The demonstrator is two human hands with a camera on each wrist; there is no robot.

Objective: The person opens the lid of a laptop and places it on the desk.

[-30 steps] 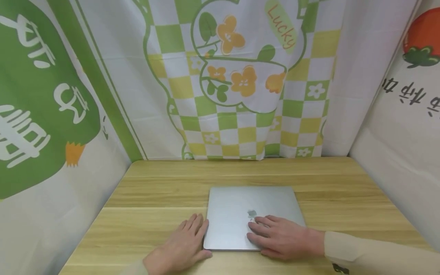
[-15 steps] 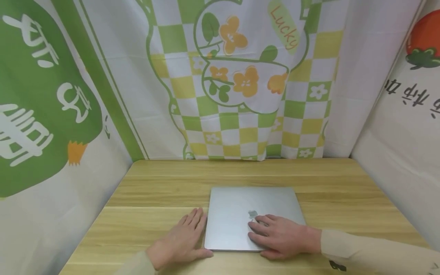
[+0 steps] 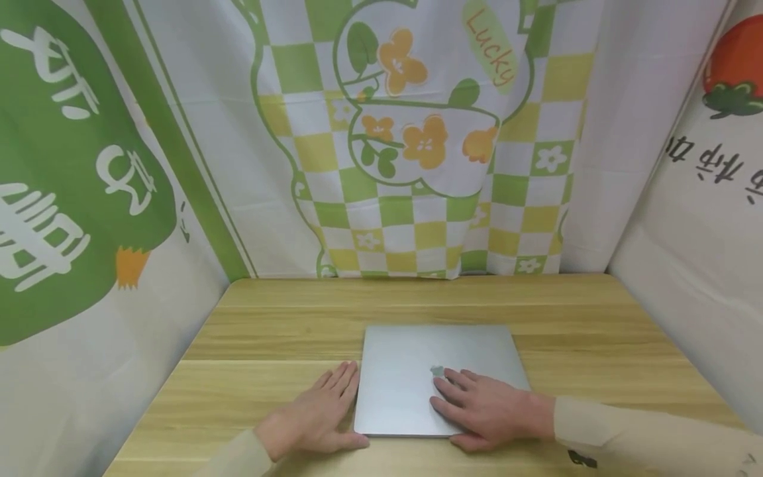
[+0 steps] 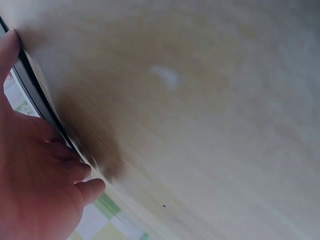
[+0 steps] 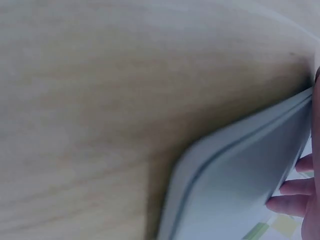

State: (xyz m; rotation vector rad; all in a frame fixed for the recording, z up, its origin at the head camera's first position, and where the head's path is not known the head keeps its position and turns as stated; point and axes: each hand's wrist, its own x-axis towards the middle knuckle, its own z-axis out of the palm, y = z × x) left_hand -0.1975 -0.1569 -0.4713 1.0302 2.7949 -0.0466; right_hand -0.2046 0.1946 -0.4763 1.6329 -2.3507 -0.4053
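A closed silver laptop (image 3: 411, 371) lies flat on the wooden table (image 3: 268, 331), near its front edge. My right hand (image 3: 485, 409) rests flat on the lid, fingers spread and reaching the logo at the lid's middle. My left hand (image 3: 318, 414) lies flat on the table against the laptop's left edge, thumb at the front left corner. In the left wrist view the fingers (image 4: 75, 172) sit along the laptop's dark edge (image 4: 37, 97). The right wrist view shows a rounded corner of the laptop (image 5: 235, 185) with fingertips (image 5: 290, 202) on its lid.
Printed cloth hangs close on three sides: a green and yellow checked flower curtain (image 3: 411, 146) at the back, a green panel (image 3: 65, 179) on the left, a white panel (image 3: 703, 199) on the right. Bare wood lies behind and beside the laptop.
My left hand has drawn back a little toward me along the laptop's left edge. The right hand and the laptop stay where they were.
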